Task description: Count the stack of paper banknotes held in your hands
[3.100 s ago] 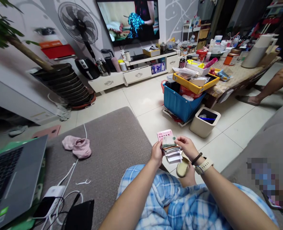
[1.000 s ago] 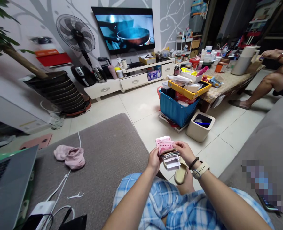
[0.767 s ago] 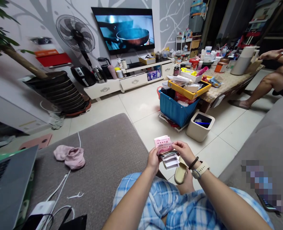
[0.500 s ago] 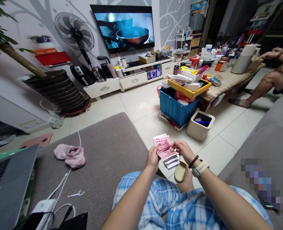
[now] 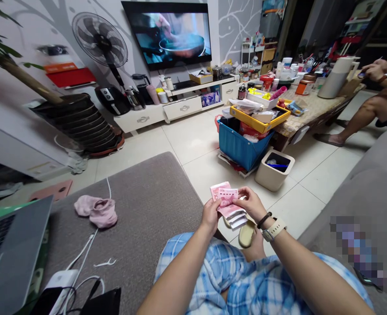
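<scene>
A bundle of pink banknotes is held above the gap between the sofa seat and my lap. My left hand grips it from the left side, thumb on top. With thumb and fingers my right hand pinches the right edge of one note near the top of the bundle. The lower ends of the notes are folded and show white edges. A bracelet and a pale watch sit on my right wrist.
A beige bin and a blue crate stand ahead on the tiles. On the grey seat lie pink socks, cables and a laptop. A co-worker's hands are beyond the cluttered table.
My right hand has closed on the upper note's edge, and that note now sits farther right over the others. The left hand keeps its hold. The other person's hands have shifted.
</scene>
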{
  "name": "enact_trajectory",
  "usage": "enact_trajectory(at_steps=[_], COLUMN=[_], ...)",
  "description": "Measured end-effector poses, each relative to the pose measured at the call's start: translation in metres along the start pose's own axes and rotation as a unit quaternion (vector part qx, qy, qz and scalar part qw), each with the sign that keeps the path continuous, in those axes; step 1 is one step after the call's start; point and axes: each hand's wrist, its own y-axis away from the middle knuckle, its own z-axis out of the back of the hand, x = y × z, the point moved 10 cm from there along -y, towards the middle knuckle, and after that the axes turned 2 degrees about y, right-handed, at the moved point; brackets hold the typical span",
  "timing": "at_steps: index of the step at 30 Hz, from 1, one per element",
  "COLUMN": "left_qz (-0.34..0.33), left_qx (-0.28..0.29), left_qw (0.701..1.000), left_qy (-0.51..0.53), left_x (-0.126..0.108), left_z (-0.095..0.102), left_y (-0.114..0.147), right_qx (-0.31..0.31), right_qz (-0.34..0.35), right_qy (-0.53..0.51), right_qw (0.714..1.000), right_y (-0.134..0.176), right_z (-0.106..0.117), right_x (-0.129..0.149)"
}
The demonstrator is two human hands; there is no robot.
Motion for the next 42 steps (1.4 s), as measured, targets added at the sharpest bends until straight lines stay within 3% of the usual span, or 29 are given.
enact_trajectory(at_steps=[7, 12, 17, 42], left_qz=[-0.005, -0.027, -0.021, -0.008], left_qx=[0.003, -0.026, -0.049, -0.054], left_qw=[1.000, 0.999, 0.998, 0.998], left_qy=[-0.016, 0.002, 0.014, 0.006], left_x=[0.000, -0.001, 0.001, 0.005], left_z=[0.000, 0.007, 0.012, 0.018], left_y=[0.000, -0.002, -0.004, -0.008], right_qx=[0.040, 0.050, 0.050, 0.053], right_qz=[-0.026, -0.040, -0.037, -0.027], right_qy=[-0.021, -0.048, -0.060, -0.052], right_qw=[0.999, 0.997, 0.996, 0.997], right_y=[0.001, 0.001, 0.001, 0.001], right_z=[-0.010, -0.014, -0.015, -0.014], right_x=[-0.004, -0.002, -0.002, 0.000])
